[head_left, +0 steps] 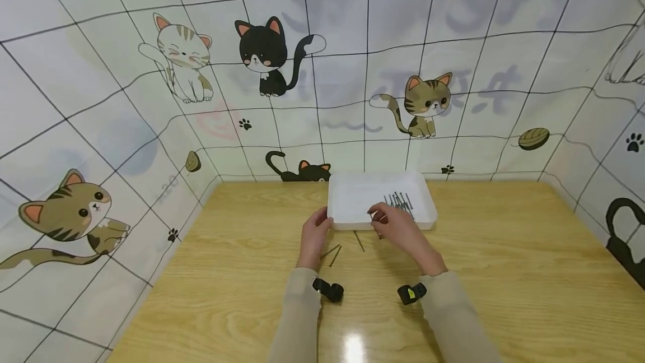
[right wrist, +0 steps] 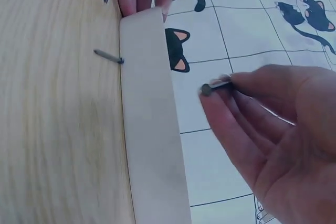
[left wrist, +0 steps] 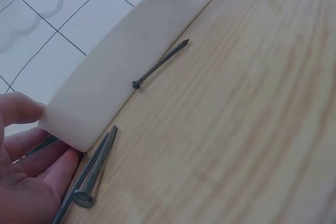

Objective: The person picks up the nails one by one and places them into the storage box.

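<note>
At the near left corner of a white tray (head_left: 353,198), my left hand (head_left: 314,237) grips the edge with its fingers and thumb. My right hand (head_left: 400,231) is over the tray's front edge. In the right wrist view it pinches a nail (right wrist: 218,86) between thumb and fingers, the flat head sticking out. A pile of dark nails (head_left: 398,200) lies in the right part of the tray. On the table, one loose nail (left wrist: 160,64) lies against the tray's front wall. Two more nails (left wrist: 97,171) lie close together beside my left hand.
The tray stands on a wood-grain table (head_left: 242,273) near its back edge. Behind and at both sides rise walls (head_left: 342,83) covered with a cat-and-grid print. Each wrist carries a black strapped device (head_left: 328,290).
</note>
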`<state>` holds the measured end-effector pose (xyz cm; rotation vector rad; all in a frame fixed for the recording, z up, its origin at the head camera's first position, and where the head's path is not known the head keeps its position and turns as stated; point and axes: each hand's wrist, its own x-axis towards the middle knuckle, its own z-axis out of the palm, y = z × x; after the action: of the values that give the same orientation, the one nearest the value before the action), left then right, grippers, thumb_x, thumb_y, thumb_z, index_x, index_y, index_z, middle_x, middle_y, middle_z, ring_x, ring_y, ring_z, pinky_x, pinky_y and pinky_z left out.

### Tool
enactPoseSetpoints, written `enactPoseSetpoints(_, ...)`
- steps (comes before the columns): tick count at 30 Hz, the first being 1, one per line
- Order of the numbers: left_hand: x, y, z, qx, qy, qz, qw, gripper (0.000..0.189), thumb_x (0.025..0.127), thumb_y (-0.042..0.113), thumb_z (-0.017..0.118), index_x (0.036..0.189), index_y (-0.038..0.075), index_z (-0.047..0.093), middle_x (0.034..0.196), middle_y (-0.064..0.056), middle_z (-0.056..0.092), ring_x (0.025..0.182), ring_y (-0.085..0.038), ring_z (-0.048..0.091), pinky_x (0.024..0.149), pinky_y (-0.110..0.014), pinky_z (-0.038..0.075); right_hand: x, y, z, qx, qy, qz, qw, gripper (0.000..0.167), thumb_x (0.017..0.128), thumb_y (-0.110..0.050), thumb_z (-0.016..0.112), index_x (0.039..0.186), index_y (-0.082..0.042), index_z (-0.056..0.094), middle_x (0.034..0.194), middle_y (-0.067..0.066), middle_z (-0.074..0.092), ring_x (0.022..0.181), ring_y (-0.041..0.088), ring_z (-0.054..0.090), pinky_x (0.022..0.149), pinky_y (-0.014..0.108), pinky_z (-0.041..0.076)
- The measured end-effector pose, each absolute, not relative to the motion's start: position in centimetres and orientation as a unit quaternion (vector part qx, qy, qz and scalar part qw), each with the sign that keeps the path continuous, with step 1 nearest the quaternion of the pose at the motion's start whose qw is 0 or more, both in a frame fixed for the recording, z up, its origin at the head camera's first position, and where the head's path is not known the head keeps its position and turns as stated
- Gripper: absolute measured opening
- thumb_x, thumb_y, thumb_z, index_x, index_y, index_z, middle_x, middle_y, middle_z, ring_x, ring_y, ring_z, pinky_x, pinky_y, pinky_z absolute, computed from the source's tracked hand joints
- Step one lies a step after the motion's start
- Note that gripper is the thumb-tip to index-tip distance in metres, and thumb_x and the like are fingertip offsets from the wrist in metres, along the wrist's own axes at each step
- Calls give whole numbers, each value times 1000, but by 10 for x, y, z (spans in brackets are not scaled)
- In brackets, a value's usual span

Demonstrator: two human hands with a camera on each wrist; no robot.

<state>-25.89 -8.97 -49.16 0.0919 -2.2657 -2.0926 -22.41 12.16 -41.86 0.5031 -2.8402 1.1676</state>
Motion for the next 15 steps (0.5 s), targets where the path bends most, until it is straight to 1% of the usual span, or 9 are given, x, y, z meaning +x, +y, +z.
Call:
enactPoseSetpoints(3, -260, -90, -490, 23, -731, -682, 30, 39, 87, 23, 57, 126, 16, 52, 123, 0, 53, 114, -15, 45, 96, -36, 34, -232, 128, -414, 152, -913, 374, 58, 26, 88, -13, 56, 113, -9, 55, 87, 2, 61, 68, 13, 58, 57, 28, 46)
enactPoseSetpoints(6, -261, -91, -490, 18, -726, -686, 30, 39, 87, 22, 57, 126, 15, 52, 123, -1, 52, 115, -17, 45, 96, -37, 34, -241, 136, -411, 142, -914, 373, 78, 25, 89, -12, 54, 114, -6, 53, 86, 5, 60, 63, 16, 58, 54, 29, 45)
enactPoseSetpoints(10, -255, -91, -483, 16, -727, -686, 23, 41, 88, 17, 56, 127, 10, 50, 124, -6, 51, 115, -19, 45, 96, -38, 35, -255, 143, -409, 116, -916, 377, 79, 26, 89, -11, 52, 114, -5, 51, 88, 9, 60, 64, 19, 61, 50, 28, 45)
enactPoseSetpoints(15, -255, -90, -487, 20, -728, -685, 25, 41, 88, 18, 55, 128, 10, 49, 125, -6, 51, 115, -18, 45, 96, -37, 34, -273, 147, -408, 103, -930, 346, 69, 26, 88, -10, 52, 114, -3, 51, 90, 10, 60, 61, 16, 60, 49, 28, 45)
